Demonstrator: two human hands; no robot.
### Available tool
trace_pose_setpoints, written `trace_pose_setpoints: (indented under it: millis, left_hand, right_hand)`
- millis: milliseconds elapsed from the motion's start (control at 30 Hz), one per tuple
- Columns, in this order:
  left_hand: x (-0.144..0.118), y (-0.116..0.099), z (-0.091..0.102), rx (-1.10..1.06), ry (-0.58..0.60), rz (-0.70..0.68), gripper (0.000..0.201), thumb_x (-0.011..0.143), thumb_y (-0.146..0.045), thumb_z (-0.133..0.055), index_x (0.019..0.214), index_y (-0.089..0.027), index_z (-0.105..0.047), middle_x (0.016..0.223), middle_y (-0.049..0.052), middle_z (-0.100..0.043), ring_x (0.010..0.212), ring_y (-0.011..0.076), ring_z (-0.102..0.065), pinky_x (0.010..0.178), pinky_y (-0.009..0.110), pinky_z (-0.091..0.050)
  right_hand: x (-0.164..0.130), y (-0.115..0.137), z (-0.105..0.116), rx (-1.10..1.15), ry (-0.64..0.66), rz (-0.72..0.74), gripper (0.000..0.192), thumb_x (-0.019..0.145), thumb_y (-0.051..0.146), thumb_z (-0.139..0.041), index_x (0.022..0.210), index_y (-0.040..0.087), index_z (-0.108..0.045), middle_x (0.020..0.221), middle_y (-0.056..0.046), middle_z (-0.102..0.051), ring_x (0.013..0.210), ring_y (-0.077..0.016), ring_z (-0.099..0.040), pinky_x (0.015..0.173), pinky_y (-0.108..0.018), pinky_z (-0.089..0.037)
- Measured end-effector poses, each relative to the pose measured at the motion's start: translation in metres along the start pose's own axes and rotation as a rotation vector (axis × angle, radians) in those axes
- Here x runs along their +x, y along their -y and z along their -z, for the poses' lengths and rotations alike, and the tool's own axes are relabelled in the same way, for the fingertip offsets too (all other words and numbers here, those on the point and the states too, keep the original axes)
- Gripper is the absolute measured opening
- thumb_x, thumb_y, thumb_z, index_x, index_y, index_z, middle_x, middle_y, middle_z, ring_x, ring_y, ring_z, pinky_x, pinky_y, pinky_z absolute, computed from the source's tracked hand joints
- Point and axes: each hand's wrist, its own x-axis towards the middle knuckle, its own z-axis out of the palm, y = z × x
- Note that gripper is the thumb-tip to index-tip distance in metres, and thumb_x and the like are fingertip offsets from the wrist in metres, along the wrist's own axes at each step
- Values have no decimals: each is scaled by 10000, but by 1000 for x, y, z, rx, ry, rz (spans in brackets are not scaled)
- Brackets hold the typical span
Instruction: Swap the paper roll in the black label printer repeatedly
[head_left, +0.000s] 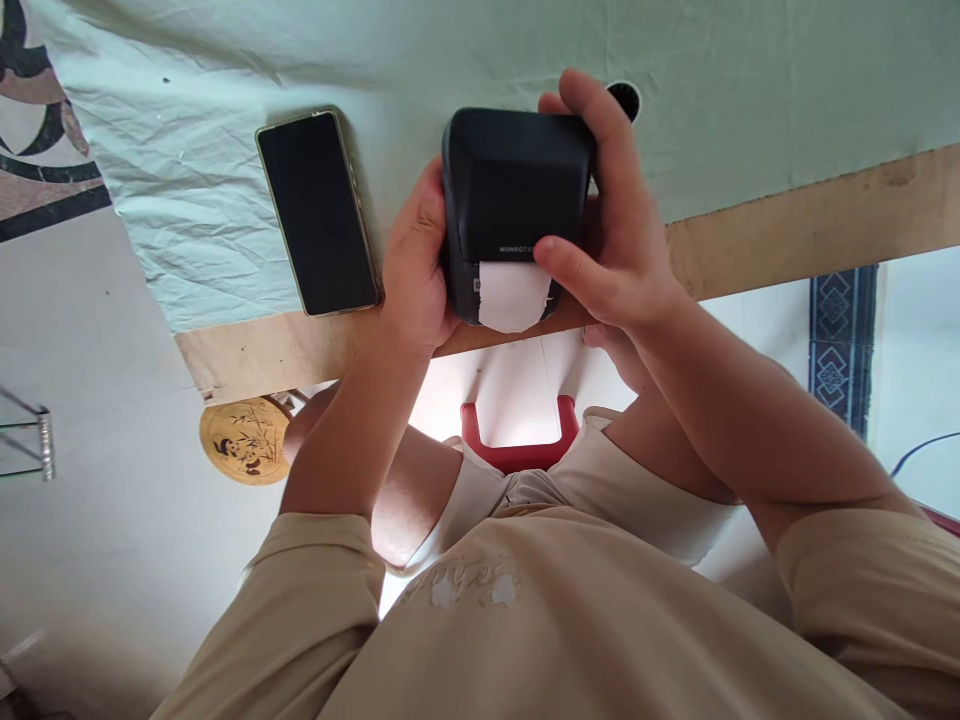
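A black label printer (517, 180) with light lettering on its lid is held between both hands over the table's near edge. White label paper (514, 292) sticks out of its slot on the side facing me. My left hand (418, 262) grips the printer's left side, and its fingertips are hidden beneath. On the right side, my right hand (626, 220) wraps round the printer, with the thumb resting on the lid near the paper slot. To the left of the printer lies a smartphone (319, 212) with a dark screen, close to my left wrist.
A pale green cloth (765, 100) covers the table, leaving a bare wooden edge (810, 205). Partly behind my right fingers sits a small round black object (624, 100). Below the table are a round yellow stool (246, 440) with a panda picture and a red frame (517, 455) between my legs.
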Motion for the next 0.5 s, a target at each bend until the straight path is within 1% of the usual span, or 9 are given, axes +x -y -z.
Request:
trace_pose_setpoints:
  millis: [33,100,167,233,267,300,400,467,500]
  left_hand:
    - [0,0,0,-3,-16,-1,264,931,-317,-444,819,-188,-644,908,25,-672,989,195,-622,942,330,-477]
    - [1,0,-1,-33,-29,6,276,939,-302,-415,850,-192,-651,998,21,-685,1058,200,-608,990,334,-464]
    - [1,-2,-4,-78,2,32,329,954,-299,-359,858,-201,-658,1025,12,-687,1121,201,-588,1033,341,-452]
    - [0,-4,-8,-104,50,61,376,965,-308,-316,862,-206,-663,997,10,-690,1132,203,-589,1037,361,-459]
    - [-1,-5,-10,-109,60,65,390,970,-320,-302,870,-209,-662,976,7,-690,1133,204,-594,1032,372,-466]
    - [-2,-6,-12,-105,60,65,395,973,-329,-292,884,-213,-659,959,4,-689,1137,204,-598,1025,382,-473]
    - [-3,-7,-13,-45,41,69,378,973,-335,-282,945,-236,-646,1005,1,-691,1188,202,-577,1021,371,-483]
    - [-2,-7,-11,4,45,83,371,970,-337,-284,991,-239,-641,1091,7,-685,1221,201,-552,1033,352,-478]
    - [-2,-6,-10,13,46,93,368,968,-348,-291,1024,-231,-635,1124,11,-677,1231,203,-544,1044,353,-472]
  right_hand:
    - [0,-1,1,-26,8,13,705,785,565,-503,1405,347,-248,1475,25,-334,1391,-192,-343,1152,-374,-397]
    - [2,-2,5,-40,18,48,713,779,524,-537,1404,340,-249,1485,18,-316,1405,-196,-331,1074,-353,-463]
    - [4,-2,10,-22,19,65,650,809,461,-540,1388,331,-276,1481,13,-314,1405,-188,-333,864,-268,-540]
    - [8,-2,15,0,14,85,624,825,432,-543,1381,296,-296,1461,-6,-332,1365,-179,-380,657,-187,-502]
    - [10,-1,17,0,18,107,629,819,438,-556,1375,275,-311,1438,-17,-362,1337,-174,-406,608,-173,-473]
    - [12,-1,19,-21,32,132,635,805,451,-574,1362,260,-335,1409,-25,-398,1314,-171,-424,601,-173,-465]
    - [14,0,21,-158,73,193,627,759,482,-617,1307,260,-410,1347,-31,-467,1283,-178,-443,700,-215,-500]
    - [14,0,22,-231,63,202,624,747,509,-619,1292,267,-433,1355,-34,-449,1178,-168,-511,683,-227,-497]
    - [14,1,22,-249,35,200,635,742,535,-615,1290,266,-440,1352,-39,-438,1094,-153,-544,641,-222,-482]
